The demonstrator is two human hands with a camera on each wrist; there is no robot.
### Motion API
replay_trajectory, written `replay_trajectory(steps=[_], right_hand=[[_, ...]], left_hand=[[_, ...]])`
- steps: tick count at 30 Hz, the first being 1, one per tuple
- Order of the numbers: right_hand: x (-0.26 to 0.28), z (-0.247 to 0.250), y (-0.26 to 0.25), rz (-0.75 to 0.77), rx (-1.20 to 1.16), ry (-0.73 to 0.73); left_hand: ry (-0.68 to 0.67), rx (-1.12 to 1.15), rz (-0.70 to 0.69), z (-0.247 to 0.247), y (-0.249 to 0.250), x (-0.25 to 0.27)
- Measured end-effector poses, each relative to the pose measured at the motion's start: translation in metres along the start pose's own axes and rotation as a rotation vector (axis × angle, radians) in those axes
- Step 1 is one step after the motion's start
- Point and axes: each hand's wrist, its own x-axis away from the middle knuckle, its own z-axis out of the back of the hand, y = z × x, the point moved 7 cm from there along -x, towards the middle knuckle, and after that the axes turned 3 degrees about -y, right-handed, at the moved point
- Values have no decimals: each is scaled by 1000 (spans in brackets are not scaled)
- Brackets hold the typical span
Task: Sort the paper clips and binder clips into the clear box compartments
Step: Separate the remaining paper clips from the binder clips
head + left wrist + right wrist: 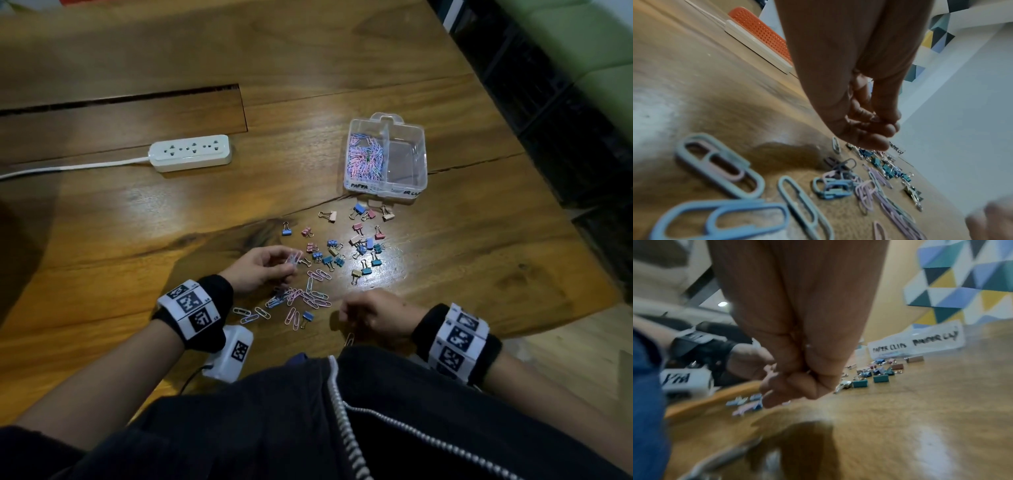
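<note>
The clear box [420, 161] stands at the far right; its left compartment holds several pastel paper clips [365, 157] and its right one shows nothing inside. Labels on its front wall [916, 342] read paper clips and binder clips. Small coloured binder clips [356, 248] lie scattered in front of the box. Loose paper clips [310, 296] lie nearer me, blurred and large in the left wrist view [719, 165]. My left hand [291, 263] pinches a few paper clips [294, 257] above that pile. My right hand [346, 315] hovers with curled fingers [789, 391]; nothing shows in them.
A white power strip [190, 152] with its cord lies at the back left, next to a slot in the wooden table [137, 222]. One paper clip [349, 339] sits by the near edge under my right hand. The table's right edge drops to a dark floor.
</note>
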Motion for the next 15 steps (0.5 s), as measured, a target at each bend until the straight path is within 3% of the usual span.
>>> replay_trajectory(steps=[5, 9, 11, 15], right_hand=[[0, -20, 10, 48, 327, 11], [-5, -19, 9, 107, 425, 136], [-6, -17, 4, 143, 409, 163], [-9, -10, -2, 191, 456, 260]], left_hand=[[21, 195, 73, -5, 1, 2], [61, 313, 91, -5, 1, 4], [97, 149, 132, -3, -1, 2], [137, -550, 106, -4, -2, 4]])
